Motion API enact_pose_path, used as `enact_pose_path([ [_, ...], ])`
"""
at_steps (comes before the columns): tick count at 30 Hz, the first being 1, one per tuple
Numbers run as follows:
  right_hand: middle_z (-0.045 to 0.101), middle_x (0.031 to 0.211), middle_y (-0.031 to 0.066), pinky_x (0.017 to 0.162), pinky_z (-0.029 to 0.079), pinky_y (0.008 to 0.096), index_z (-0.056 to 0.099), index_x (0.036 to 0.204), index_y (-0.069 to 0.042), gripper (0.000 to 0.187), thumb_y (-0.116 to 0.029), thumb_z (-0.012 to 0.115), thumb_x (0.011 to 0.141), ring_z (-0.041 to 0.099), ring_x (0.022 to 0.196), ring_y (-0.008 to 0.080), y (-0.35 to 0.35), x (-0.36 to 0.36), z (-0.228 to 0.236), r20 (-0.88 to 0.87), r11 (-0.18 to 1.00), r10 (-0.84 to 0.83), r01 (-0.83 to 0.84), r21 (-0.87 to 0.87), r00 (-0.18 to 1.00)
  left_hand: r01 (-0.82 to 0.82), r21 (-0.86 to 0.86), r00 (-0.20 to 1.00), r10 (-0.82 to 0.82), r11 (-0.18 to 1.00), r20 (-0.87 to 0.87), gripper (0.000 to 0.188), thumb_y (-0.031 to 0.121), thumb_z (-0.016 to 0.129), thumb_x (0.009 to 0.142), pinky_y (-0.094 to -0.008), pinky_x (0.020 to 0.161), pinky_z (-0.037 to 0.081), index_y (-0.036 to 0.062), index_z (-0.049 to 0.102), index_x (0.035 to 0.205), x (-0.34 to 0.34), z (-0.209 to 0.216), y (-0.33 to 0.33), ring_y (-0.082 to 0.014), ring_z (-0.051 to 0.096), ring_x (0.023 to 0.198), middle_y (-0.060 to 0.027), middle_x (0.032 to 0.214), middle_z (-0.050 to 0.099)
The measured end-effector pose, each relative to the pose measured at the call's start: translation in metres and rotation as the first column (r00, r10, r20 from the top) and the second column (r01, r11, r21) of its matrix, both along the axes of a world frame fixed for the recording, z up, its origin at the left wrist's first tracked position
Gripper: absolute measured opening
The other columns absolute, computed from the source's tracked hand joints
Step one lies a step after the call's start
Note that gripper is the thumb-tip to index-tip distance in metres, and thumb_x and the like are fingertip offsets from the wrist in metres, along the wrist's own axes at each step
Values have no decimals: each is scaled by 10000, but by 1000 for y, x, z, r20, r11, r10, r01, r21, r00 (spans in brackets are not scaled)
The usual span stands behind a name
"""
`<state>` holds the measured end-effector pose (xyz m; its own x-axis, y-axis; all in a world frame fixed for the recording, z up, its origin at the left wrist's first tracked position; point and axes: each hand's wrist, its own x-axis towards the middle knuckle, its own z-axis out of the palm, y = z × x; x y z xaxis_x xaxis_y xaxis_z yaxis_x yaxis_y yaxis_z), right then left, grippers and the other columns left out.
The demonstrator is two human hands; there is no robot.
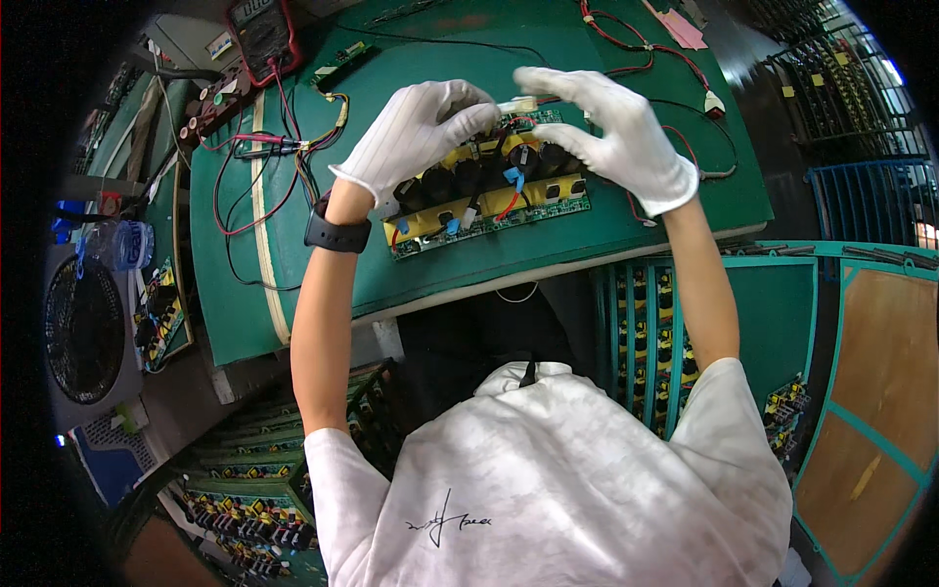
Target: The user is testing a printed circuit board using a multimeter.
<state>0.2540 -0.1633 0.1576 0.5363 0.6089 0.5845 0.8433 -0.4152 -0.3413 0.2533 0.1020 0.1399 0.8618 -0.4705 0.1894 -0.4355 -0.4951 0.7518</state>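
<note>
A green circuit board [489,227] with yellow-wrapped parts, black cylinders and short red, blue and white leads lies on the green-topped bench. My left hand [421,132], in a white glove, is over the board's far left part. Its fingers curl toward the thumb with the tips close together, and what they hold, if anything, cannot be made out. A white connector [518,105] sits at the board's far edge, between my hands. My right hand [621,137], also gloved, hovers at the board's far right, thumb and fingers spread apart.
A red-and-black multimeter [264,37] with leads [284,147] stands at the back left, near a small circuit board [340,65]. Red cables end in a white plug [714,103] at right. Racks of boards [641,342] stand below the bench [685,186]; a fan [85,328] is left.
</note>
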Motion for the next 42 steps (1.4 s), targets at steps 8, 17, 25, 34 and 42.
enact_pose_path([
  [8, 754, 1206, 113, 966, 576, 385, 729, 1247, -73, 320, -239, 722, 973, 723, 1122, 270, -121, -22, -4, -110, 947, -322, 320, -41, 940, -107, 188, 972, 63, 976, 225, 395, 229, 645, 1019, -417, 1054, 506, 55, 643, 1374, -31, 17, 6, -303, 639, 1242, -154, 1345, 670],
  [17, 738, 1107, 176, 885, 553, 482, 681, 1327, -201, 416, -401, 649, 964, 697, 1030, 394, -261, 43, -56, -158, 525, -851, 808, -265, 501, -329, -291, 939, 345, 899, 4, 156, 4, 663, 970, -332, 809, 547, 20, 721, 1114, -138, -3, -2, -212, 710, 887, -111, 1014, 741],
  [25, 740, 1227, 149, 1009, 514, 391, 741, 1233, -79, 403, -331, 694, 922, 695, 1141, 319, -276, 92, -73, -296, 776, -630, 584, -237, 718, -29, 24, 992, 26, 999, 126, 251, 92, 708, 928, -402, 685, 563, 102, 723, 1178, -158, -31, -119, -331, 695, 766, -130, 868, 704],
  [34, 691, 1267, 258, 1037, 479, 519, 617, 1384, -51, 772, -681, 553, 943, 621, 1242, 451, -237, 29, -46, -182, 215, -973, 860, -462, 145, -138, 369, 942, 6, 919, 337, 239, 163, 684, 896, -423, 530, 501, 86, 639, 1118, -102, -77, -185, -299, 694, 662, -120, 782, 669],
  [42, 710, 1138, 309, 994, 522, 520, 770, 1085, 30, 887, -788, 469, 920, 681, 1138, 450, -251, 6, -88, -56, 123, -991, 665, -737, 121, -99, -29, 960, 103, 995, 260, 165, 205, 689, 943, -425, 615, 541, 62, 659, 1020, -117, -66, -188, -331, 710, 765, -148, 859, 695],
])
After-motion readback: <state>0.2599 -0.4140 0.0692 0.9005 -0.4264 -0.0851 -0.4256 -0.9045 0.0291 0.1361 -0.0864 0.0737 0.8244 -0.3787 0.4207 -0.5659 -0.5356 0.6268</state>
